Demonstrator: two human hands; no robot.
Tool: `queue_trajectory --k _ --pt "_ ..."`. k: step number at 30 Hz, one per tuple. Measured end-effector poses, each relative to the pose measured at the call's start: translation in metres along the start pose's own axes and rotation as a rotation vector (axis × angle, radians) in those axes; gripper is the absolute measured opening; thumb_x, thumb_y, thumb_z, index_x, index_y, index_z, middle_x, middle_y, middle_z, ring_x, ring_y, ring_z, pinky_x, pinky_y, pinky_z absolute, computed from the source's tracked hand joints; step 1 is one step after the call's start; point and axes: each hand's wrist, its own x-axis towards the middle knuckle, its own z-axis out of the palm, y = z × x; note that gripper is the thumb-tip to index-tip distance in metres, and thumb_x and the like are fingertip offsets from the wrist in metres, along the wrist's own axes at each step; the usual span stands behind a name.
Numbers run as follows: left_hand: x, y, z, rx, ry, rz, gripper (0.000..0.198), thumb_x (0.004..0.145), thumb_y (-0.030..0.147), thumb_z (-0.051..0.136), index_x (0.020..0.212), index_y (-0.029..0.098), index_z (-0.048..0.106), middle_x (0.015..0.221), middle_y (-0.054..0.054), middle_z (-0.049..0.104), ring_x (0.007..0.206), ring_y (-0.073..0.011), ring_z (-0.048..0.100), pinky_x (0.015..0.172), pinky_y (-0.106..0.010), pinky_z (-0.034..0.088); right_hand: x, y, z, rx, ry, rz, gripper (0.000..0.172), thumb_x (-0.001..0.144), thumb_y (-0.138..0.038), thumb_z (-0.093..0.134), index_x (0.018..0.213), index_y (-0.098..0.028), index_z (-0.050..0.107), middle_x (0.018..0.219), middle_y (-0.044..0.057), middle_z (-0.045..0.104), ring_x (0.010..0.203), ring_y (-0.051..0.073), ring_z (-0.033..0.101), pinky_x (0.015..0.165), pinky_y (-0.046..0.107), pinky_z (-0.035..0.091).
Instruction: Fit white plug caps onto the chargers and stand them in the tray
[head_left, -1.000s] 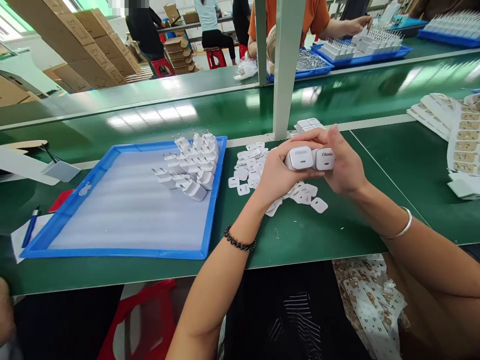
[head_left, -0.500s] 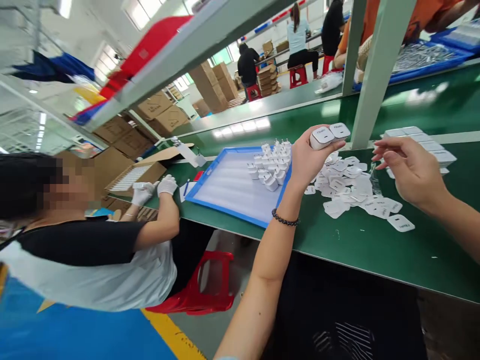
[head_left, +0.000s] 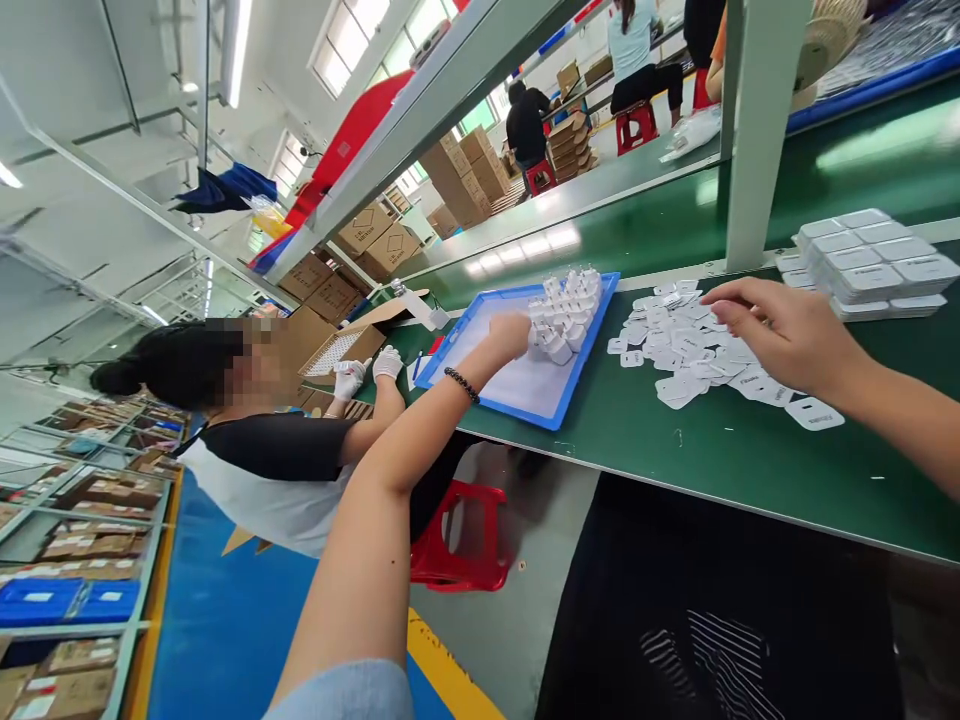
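My left hand (head_left: 511, 335) is over the blue-rimmed tray (head_left: 501, 402), against the left side of a cluster of white plug chargers (head_left: 570, 300). Its back faces me and hides the fingers, so what it grips, if anything, is out of sight. My right hand (head_left: 780, 335) hovers above the right part of a loose pile of white printed cards (head_left: 686, 340) with rounded corners. Its fingers are loosely curled, thumb and forefinger slightly apart, and nothing shows between them.
Neat stacks of white cards (head_left: 874, 265) stand at the right behind my right hand. A metal post (head_left: 765, 130) rises from the green bench (head_left: 750, 480). On the left, a co-worker with white gloves (head_left: 367, 372) sits at a carton (head_left: 352, 350).
My left hand has moved left and down from above the bench to the tray; the two chargers it held are no longer distinguishable. My right hand has shifted slightly left. The view has turned left.
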Motion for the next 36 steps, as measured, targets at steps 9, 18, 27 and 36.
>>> queue_trajectory --k 9,18,27,36 --pt "0.003 0.010 0.007 0.146 -0.067 0.083 0.040 0.097 0.039 0.065 0.130 0.016 0.060 0.131 -0.011 0.063 0.114 -0.0242 0.066 0.096 -0.046 0.059 0.008 0.014 -0.002 -0.019 -0.081 0.009 0.033 0.099 -0.045 0.047 0.089 -0.022 0.068 0.076 0.008 0.070 0.069 0.024 0.061 0.062 0.036 0.041" --pt "0.004 0.010 0.010 0.191 -0.021 0.137 0.040 0.097 0.039 0.065 0.130 0.016 0.061 0.131 -0.011 0.063 0.115 -0.0241 0.065 0.097 -0.047 0.058 0.007 0.016 -0.001 -0.107 -0.179 0.029 0.034 0.097 -0.048 0.046 0.091 -0.022 0.067 0.074 0.006 0.069 0.064 0.023 0.058 0.058 0.035 0.038" --pt "-0.043 -0.003 -0.029 0.127 0.387 0.221 0.031 0.094 0.016 0.052 0.122 0.014 0.066 0.128 -0.019 0.070 0.127 -0.0344 0.061 0.109 -0.050 0.045 0.020 0.018 -0.008 -0.183 -0.135 -0.113 0.028 0.094 -0.038 0.048 0.073 -0.022 0.057 0.077 0.009 0.067 0.073 0.024 0.058 0.064 0.035 0.037" --pt "-0.081 0.073 0.101 -0.453 0.996 0.910 0.025 0.099 0.027 0.053 0.122 0.023 0.062 0.124 -0.010 0.074 0.110 -0.0270 0.073 0.090 -0.042 0.062 0.015 0.009 -0.084 -0.458 0.055 -0.044 0.022 0.101 -0.033 0.046 0.093 -0.019 0.062 0.105 0.011 0.070 0.104 0.023 0.061 0.095 0.035 0.045"
